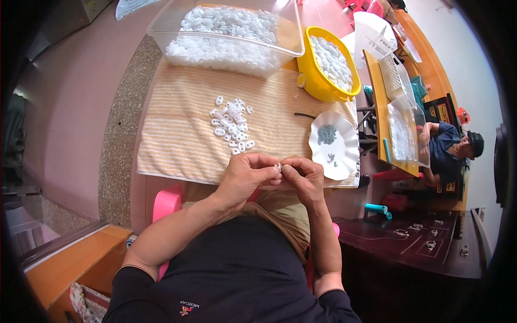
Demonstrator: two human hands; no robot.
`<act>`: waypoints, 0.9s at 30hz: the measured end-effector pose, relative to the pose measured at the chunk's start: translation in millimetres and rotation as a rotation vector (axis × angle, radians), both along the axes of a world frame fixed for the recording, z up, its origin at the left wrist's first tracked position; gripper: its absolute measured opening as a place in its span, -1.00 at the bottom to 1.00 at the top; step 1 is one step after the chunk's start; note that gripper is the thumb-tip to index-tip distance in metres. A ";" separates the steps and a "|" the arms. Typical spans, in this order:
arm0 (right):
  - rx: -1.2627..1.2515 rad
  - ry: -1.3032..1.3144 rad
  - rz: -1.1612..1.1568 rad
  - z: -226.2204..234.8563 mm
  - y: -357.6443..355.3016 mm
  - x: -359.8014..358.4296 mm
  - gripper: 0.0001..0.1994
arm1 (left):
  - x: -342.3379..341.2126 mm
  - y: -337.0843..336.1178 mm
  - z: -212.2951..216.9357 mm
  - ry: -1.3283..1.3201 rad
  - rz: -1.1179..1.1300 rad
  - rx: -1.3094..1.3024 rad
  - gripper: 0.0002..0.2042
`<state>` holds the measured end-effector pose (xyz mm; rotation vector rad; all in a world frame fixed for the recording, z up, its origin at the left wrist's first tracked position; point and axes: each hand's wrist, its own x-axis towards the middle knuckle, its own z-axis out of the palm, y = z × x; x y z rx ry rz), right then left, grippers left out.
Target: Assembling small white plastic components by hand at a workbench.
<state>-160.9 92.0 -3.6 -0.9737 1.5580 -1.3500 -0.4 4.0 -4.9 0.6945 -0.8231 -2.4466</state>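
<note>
My left hand [245,180] pinches a small white plastic piece [278,167] between thumb and forefinger, just over the table's near edge. The fingertips of my right hand [306,180] are closed against the same piece; anything else in them is too small to tell. Beyond my left hand lies a loose pile of small white oval plastic pieces [232,125], many with two holes. To the right of my hands sits a white wavy-rimmed plate [344,141]. On it are a heap of tiny grey bits [327,134] and a few apart from the heap.
A striped towel [177,124] covers the table. At its far side stand a large clear bin [226,35] and a yellow tub [309,81], both full of white pieces. A thin dark rod [305,114] lies near the plate. Another person [452,142] sits at a table on the right.
</note>
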 end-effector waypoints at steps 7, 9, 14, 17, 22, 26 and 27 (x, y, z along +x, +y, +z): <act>-0.001 -0.190 -0.008 8.8 1.0 1.1 -0.89 | 2.1 0.3 5.2 0.017 0.028 0.024 -0.86; -0.048 -0.185 -0.007 -1.6 -0.1 -11.4 -0.86 | 3.1 0.3 8.0 0.026 0.038 0.024 -0.86; -0.049 -0.196 -0.032 1.0 -7.5 -21.3 -0.86 | 6.2 8.1 23.3 0.088 0.019 0.070 -0.85; 0.088 0.088 -0.016 13.9 -18.8 -9.1 -0.88 | 8.1 14.3 28.9 0.101 -0.016 0.023 -0.86; 0.019 0.274 0.168 12.6 -39.7 0.5 -0.89 | 7.7 20.1 29.0 0.121 -0.045 0.013 -0.83; -0.117 0.612 0.243 13.1 -60.9 7.6 -0.86 | 8.6 19.7 31.2 0.121 -0.046 -0.005 -0.83; -0.105 0.686 0.289 14.7 -64.7 10.3 -0.85 | 8.8 19.8 31.0 0.121 -0.045 -0.002 -0.83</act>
